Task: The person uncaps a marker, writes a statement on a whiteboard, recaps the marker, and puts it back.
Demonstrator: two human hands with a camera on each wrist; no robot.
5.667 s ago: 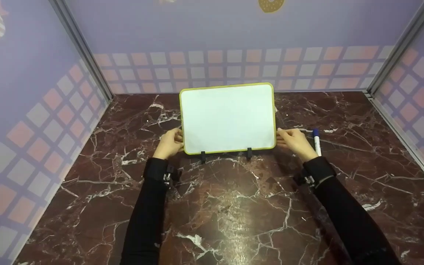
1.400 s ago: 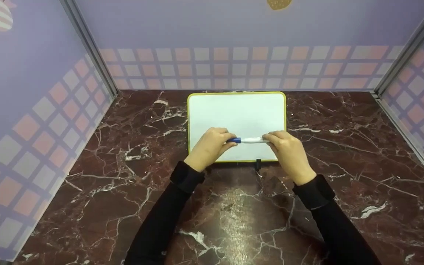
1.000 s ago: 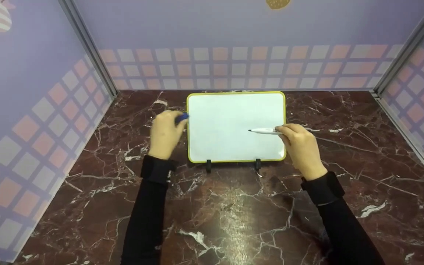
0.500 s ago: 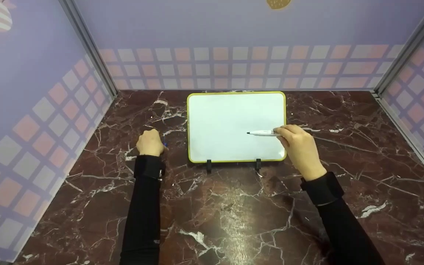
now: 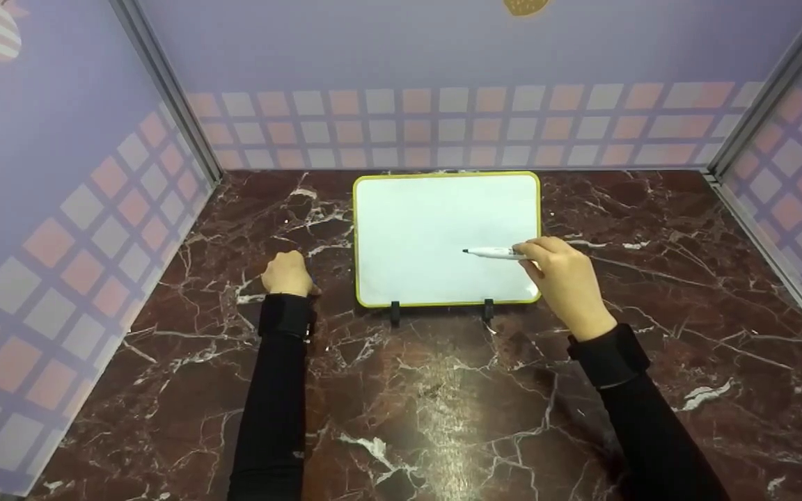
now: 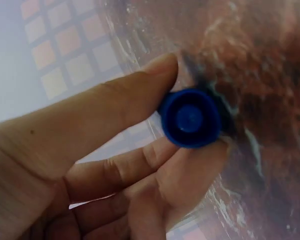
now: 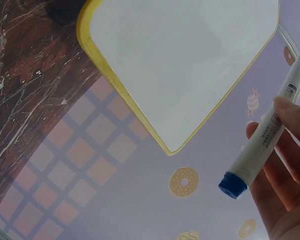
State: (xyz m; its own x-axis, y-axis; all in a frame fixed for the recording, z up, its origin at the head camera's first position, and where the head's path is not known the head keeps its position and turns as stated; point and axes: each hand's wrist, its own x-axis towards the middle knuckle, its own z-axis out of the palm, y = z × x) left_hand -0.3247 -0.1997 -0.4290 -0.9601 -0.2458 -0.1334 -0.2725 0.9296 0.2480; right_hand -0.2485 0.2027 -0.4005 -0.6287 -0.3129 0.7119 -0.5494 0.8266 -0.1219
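A blue marker cap (image 6: 191,119) is pinched between the thumb and fingers of my left hand (image 5: 287,273), its hollow end facing the left wrist camera. That hand is low over the table, left of the whiteboard. My right hand (image 5: 562,282) holds a white marker (image 5: 491,252) by its rear part, its dark tip bare and pointing left in front of the board. The marker's blue rear end (image 7: 233,185) shows in the right wrist view. The yellow-framed whiteboard (image 5: 436,216) stands propped up with no marks visible on it.
Two black stand feet (image 5: 395,313) jut out under the whiteboard's lower edge. The table (image 5: 401,390) is dark red marble pattern. Purple panels with pink and white squares (image 5: 345,129) enclose it at the back and both sides.
Earlier both hands were at the whiteboard's sides, with the marker on the table. Later the hands pulled the cap off the marker; the left hand carried it left and down. The right has hardly moved since.
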